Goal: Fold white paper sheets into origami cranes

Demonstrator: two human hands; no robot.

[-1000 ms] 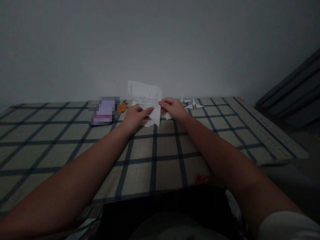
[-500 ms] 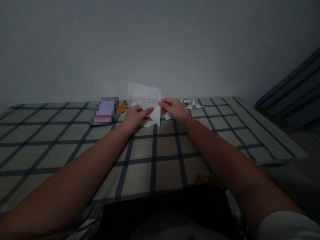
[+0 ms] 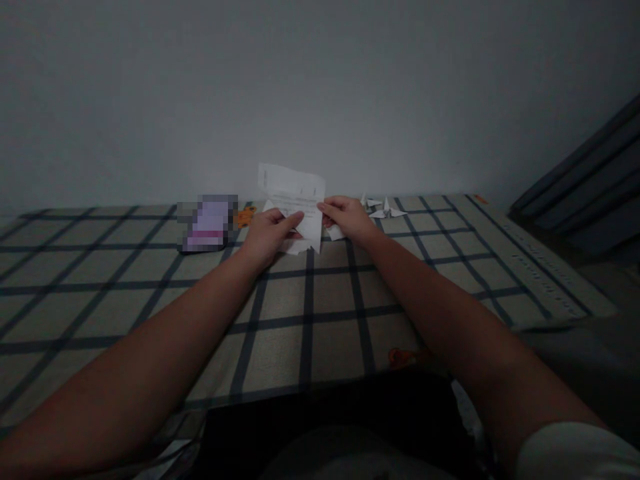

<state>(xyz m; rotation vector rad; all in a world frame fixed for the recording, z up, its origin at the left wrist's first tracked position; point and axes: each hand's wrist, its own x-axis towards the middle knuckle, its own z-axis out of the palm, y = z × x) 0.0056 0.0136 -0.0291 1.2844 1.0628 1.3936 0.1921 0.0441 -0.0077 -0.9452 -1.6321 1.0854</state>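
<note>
Grips printed paper sheet (image 3: 294, 185) between fingers of left hand (image 3: 265, 235) and right hand (image 3: 347, 215), left of two paper cranes (image 3: 388, 213).

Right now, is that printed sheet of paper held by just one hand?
No, the left hand grips the printed sheet while the right hand pinches its right edge.

One left hand (image 3: 269, 237) and one right hand (image 3: 350, 217); one printed sheet (image 3: 297, 187), any further layers unclear; one smaller white paper piece (image 3: 335, 232); two folded paper cranes (image 3: 388, 213); one pixelated phone-like device (image 3: 207, 223); three orange patches (image 3: 246, 216); one checked cloth (image 3: 330, 347); one pleated dark curtain (image 3: 593, 180).
</note>
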